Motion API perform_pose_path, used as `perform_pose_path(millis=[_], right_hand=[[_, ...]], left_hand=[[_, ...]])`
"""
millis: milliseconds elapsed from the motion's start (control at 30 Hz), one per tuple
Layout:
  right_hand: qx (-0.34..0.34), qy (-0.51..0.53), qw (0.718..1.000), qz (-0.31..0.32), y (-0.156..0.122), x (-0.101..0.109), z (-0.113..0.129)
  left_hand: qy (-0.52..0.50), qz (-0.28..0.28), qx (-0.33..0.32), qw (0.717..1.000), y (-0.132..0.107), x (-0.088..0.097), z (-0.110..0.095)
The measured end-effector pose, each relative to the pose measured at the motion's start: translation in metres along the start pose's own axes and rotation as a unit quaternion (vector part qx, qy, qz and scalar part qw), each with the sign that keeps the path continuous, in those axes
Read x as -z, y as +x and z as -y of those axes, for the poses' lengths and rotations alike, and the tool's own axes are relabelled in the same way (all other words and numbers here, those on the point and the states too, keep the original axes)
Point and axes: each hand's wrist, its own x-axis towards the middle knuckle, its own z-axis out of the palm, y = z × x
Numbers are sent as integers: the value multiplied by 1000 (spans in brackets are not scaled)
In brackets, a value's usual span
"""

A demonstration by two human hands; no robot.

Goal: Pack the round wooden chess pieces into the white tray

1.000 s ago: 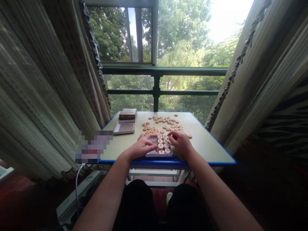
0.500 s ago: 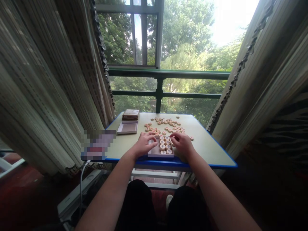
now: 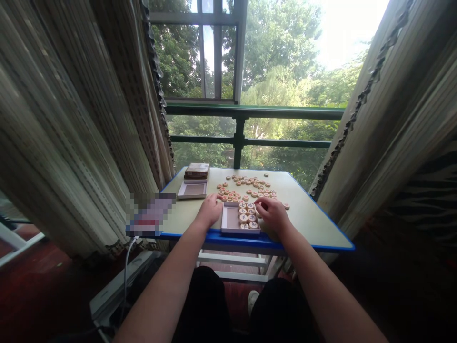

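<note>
Box [image 3: 231, 219], one, pale, shallow and open, lies at the near blue edge of the table [image 3: 309, 221]. In its right part I count eight round pieces [image 3: 243, 218], in two columns of four — they are light wood in colour, with dark blue characters facing up; the left part shows its bare bottom. Right hand [image 3: 273, 213] is at the right wall, fingers curled and thumb close to them; whether it grips a piece, I cannot tell. Left hand [image 3: 211, 209] is bent loosely at the far left corner, its grip also hidden. Farther lie scattered pieces [image 3: 253, 194] — more than twenty, several with red marks. Far left is one empty tray [image 3: 193, 190], a small stack [image 3: 197, 167] behind it.
</note>
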Motion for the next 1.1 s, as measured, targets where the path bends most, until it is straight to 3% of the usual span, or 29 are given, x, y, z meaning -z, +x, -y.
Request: perform_pose_path(millis=[567,800,933,1033,1100], right_hand=[[-3,9,1000,14,2,-2,-3],[6,3,1000,15,3,-3,-4],[1,-8,1000,17,5,-3,-5],[0,-14,1000,6,5,-4,-6],[6,-12,1000,12,3,-5,-6]], left_hand=[[57,-7,-2,998,9,-13,7],[104,-16,17,994,37,-3,-11],[97,-48,-46,993,58,-1,-22],[95,-88,-124,984,63,-6,-15],[95,-90,-142,981,63,-9,-5]])
